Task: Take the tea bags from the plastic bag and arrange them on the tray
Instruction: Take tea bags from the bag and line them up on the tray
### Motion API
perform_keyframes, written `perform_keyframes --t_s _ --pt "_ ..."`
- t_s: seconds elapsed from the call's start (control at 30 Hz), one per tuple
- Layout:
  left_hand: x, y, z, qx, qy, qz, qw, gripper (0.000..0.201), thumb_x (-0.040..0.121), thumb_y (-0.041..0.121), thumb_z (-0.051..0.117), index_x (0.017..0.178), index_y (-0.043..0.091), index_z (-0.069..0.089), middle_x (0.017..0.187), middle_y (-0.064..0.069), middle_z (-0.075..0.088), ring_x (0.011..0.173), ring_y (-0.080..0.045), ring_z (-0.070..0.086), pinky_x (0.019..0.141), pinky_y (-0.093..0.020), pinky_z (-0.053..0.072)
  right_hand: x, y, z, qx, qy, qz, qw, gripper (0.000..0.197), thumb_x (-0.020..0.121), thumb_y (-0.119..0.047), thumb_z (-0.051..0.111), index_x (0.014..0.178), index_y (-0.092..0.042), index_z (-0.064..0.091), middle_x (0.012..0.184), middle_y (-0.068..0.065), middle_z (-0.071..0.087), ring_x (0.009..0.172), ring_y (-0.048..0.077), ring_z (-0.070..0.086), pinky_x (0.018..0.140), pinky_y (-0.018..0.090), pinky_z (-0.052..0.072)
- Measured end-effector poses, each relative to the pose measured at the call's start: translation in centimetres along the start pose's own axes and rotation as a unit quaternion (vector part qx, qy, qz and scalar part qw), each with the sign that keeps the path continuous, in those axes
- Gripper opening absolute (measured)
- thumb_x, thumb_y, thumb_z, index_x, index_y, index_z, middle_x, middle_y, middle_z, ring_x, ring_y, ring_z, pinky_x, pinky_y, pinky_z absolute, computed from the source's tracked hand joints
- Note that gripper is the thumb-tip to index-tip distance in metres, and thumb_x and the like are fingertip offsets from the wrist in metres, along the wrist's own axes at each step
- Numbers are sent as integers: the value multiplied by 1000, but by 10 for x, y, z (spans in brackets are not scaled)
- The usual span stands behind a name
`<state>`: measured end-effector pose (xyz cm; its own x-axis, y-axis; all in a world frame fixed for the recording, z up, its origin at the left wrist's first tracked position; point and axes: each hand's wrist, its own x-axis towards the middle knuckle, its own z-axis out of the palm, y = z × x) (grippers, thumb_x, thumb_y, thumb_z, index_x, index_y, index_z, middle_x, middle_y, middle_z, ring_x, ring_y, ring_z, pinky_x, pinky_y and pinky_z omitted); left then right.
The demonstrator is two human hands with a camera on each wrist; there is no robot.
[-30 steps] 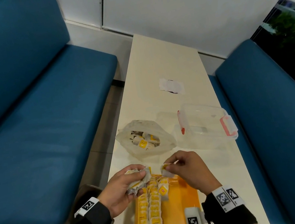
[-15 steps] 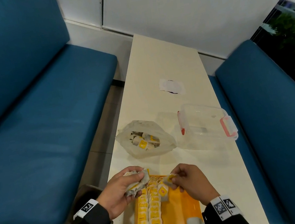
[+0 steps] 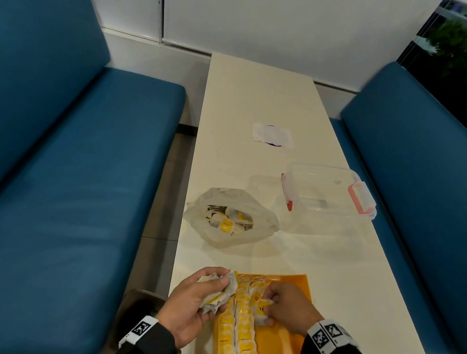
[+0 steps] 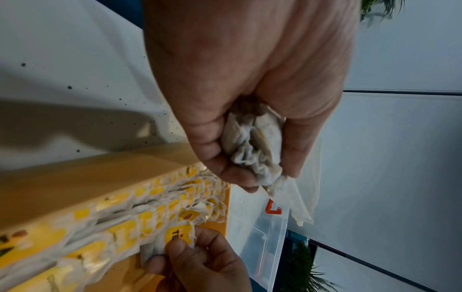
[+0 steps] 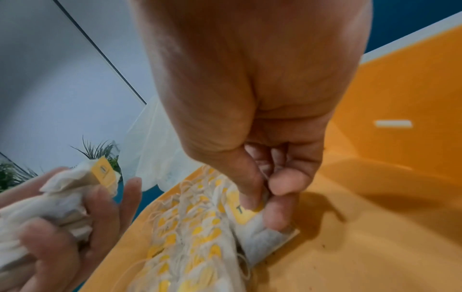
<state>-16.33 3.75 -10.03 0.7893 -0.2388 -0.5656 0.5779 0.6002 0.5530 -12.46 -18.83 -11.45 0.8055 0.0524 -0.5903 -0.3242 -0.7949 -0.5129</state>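
Left hand, head view: fingers curled round a crumpled bunch of tea bags, held over the far left corner of the orange tray; right hand pinches a single tea bag low over the tray, just right of two rows of laid tea bags along the tray's left side; tray on the near end of the pale bench; plastic bag, more tea bags inside, farther along; clear container with red clips to its right.

Left wrist view: bunch gripped between thumb and curled fingers; rows on the tray below.

Right wrist view: thumb and forefinger nip the single bag's yellow tag; its lower end touches the tray floor beside the rows.
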Motion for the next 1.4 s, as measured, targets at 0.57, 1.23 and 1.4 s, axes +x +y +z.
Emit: perform_keyframes --t_s 0.57,1.23,1.4 --pt "-3 1 2 24 -2 6 1000 21 75 15 79 96 13 79 105 -15 73 87 -25 68 65 -30 58 1 -8 13 87 87 58 991 16 78 -5 69 85 -14 58 74 8 70 53 16 65 50 29 53" --pt "-8 10 19 31 -97 31 994 28 91 12 67 119 12 70 114 -16 72 89 -22 70 68 -31 56 -38 -60 -19 381 -107 -55 917 23 83 -14 78 101 -7 68 90 14 67 74 21 60 55 25 39" --pt "-8 10 19 24 -98 36 994 29 91 12 66 120 14 71 115 -17 72 89 -25 70 68 -32 56 -35 -61 -18 406 -93 -64 907 34 76 -12 83 96 -6 56 84 19 64 65 21 60 52 25 40"
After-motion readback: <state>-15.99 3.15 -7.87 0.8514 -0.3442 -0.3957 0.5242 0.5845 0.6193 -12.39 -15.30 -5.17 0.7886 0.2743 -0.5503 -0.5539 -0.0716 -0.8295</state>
